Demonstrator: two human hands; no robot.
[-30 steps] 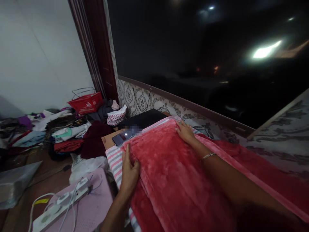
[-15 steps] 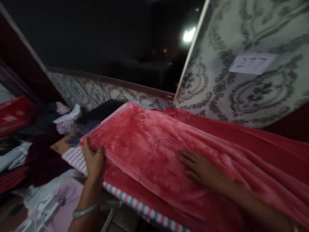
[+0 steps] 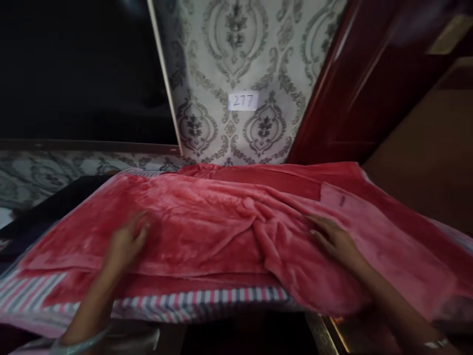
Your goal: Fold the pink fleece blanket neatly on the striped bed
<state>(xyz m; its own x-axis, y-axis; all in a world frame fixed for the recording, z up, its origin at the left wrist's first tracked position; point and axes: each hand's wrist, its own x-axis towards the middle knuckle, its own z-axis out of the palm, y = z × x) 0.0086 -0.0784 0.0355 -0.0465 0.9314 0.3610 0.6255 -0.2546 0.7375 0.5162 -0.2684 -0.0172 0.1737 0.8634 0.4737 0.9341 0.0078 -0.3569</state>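
Red plush fabric fills the middle of the view: a fleece blanket [image 3: 207, 227] lies spread over the worktop, with its long axis running from left to right, across the person's front. Its near edge runs almost parallel to the worktop edge, and its right end hangs lower, toward the bottom right corner. The surface is smooth on the left and gathered in loose folds near the middle. Under it is a striped cloth [image 3: 192, 300], whose pink, grey and white stripes show along the near edge. Behind stands a patterned wallpaper wall [image 3: 236, 59] with a small paper label [image 3: 243, 101] reading 277, and beside it a dark red door frame [image 3: 343, 88].

The left hand [image 3: 125, 244] rests flat and open on the left part of the blanket; it is blurred. The right hand [image 3: 334, 239] lies open, fingers spread, on the right part, just beside the folds.
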